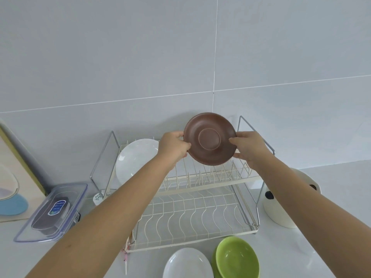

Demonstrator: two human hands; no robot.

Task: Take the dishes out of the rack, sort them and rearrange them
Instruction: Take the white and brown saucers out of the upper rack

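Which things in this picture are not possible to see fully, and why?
Head view:
- brown plate: rim edges hidden under left hand and right hand.
- white plate in rack: right part behind the left forearm.
- green bowls, white plate: cut by bottom edge.

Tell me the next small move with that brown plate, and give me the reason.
Probably lift the brown plate clear of the rack's upper tier and bring it down toward the counter in front. Both the left hand and right hand grip its rim, underside facing the camera, above the tines. A white plate and green bowls already sit there, sorted.
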